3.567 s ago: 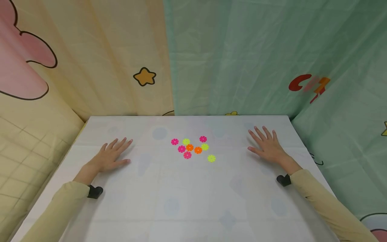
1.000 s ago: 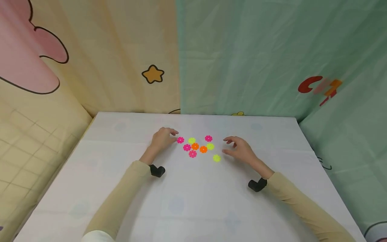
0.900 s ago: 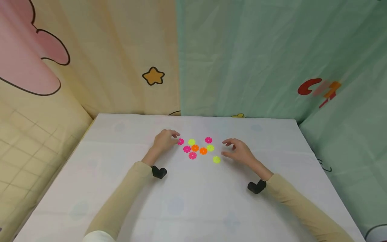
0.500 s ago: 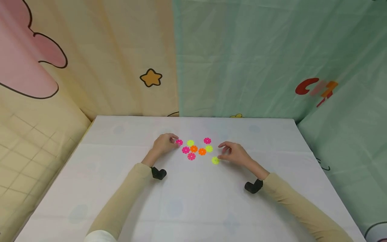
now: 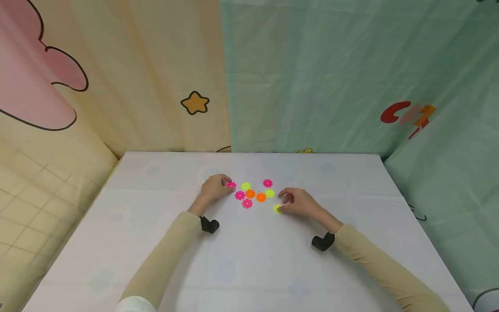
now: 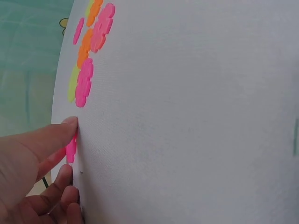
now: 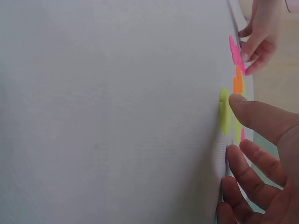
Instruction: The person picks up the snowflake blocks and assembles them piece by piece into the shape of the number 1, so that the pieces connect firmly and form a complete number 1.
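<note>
At the left of a loose group of bright slotted plastic discs, my left hand has thumb and fingers around a pink disc. The left wrist view shows that pink disc between the thumb tip and the fingertips, partly hidden. My right hand is at the group's right, its thumb tip at a yellow-green disc. In the right wrist view, the thumb overlaps the edge of this yellow-green disc, while the other fingers are bent and apart from it.
Between the hands lie two orange discs, yellow-green discs and pink discs. They rest on a white-covered table. Printed curtains hang behind the table and on both sides. Both wrists wear a black device.
Both hands have come in from the table's sides to the discs. Over the last second, the left closed around the pink disc and the right thumb reached the yellow-green one. The discs stay in place.
</note>
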Motion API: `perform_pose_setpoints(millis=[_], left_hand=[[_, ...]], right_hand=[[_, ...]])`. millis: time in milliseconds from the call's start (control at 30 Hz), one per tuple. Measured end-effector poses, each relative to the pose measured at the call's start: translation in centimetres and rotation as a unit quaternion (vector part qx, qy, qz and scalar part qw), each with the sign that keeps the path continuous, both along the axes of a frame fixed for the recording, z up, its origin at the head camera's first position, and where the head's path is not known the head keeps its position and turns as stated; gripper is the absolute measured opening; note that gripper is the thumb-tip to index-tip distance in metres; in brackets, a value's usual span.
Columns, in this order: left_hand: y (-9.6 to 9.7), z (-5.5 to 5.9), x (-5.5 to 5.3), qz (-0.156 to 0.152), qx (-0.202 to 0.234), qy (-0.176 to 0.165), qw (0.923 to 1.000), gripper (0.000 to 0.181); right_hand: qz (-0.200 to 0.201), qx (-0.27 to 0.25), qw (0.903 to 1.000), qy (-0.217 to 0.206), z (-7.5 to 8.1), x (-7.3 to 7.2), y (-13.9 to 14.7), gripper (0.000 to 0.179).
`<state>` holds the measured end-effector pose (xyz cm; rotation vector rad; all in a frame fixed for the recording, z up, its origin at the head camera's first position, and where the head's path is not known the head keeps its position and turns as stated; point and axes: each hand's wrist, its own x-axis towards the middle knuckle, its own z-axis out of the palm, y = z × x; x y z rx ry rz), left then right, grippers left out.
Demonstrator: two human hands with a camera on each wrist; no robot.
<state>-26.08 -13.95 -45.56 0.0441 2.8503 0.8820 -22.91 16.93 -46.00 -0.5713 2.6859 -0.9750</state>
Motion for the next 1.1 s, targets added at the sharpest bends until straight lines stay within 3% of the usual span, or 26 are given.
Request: perform_pose_setpoints(millis=[200, 633, 933, 1100], left_hand=[[0.4, 0.1, 0.0, 0.021, -0.009, 0.001, 0.9997, 0.036], [1.4, 0.0, 0.5, 0.052, -0.021, 0.014, 0.9983, 0.035], [1.4, 0.0, 0.6, 0.033, -0.033, 0.045, 0.9979, 0.033], [1.3, 0.0, 0.8, 0.017, -0.027, 0.055, 0.9980, 0.033]], right_hand=[[0.014, 0.039, 0.9991, -0.012, 0.4, -0.3, -0.5, 0.033], [-0.003, 0.083, 0.9955, -0.047, 0.7, -0.4, -1.3, 0.024], [0.036, 0.116, 0.9896, -0.077, 1.0, -1.0, -1.2, 0.020], [0.048, 0.112, 0.9891, -0.083, 1.1, -0.6, -1.1, 0.021]])
